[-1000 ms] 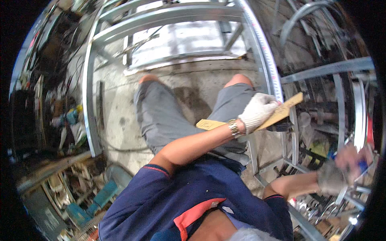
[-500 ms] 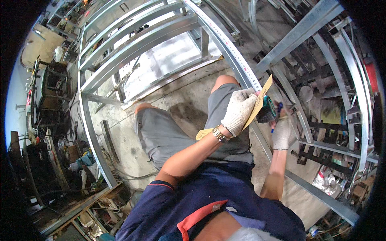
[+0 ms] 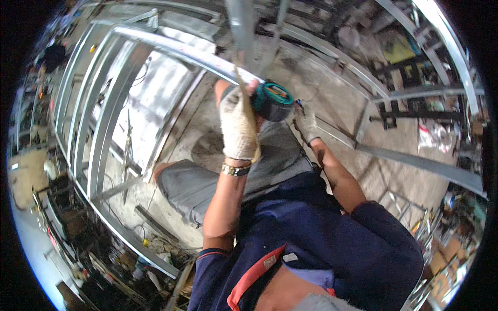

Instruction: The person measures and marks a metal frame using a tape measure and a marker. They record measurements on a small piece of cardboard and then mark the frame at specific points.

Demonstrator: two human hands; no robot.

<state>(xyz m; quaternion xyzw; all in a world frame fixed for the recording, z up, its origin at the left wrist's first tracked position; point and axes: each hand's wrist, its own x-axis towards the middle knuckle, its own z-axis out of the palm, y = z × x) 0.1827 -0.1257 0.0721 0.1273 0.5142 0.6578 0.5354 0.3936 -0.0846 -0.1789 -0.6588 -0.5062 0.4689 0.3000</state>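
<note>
On my feed the tape measure (image 3: 273, 101) has a plastic-looking casing with slight sheen; the strip (image 3: 250, 111) is matt, and I can't tell wood from card edge-on; gloves (image 3: 236, 137) on left hand (image 3: 237, 122) and right hand (image 3: 307, 122) are rough, matt knit cloth. Frame (image 3: 118, 111) reads as smooth bare metal, semi-gloss, the watch band (image 3: 236, 170) as shiny metal. I also get matt cloth on shorts (image 3: 282, 150) and shirt (image 3: 332, 243), matt concrete floor (image 3: 397, 135), glossy crinkled foil-like bag (image 3: 434, 136).

Head-worn fisheye view, looking steeply down, close above the hands (image 3: 236, 123)
</note>
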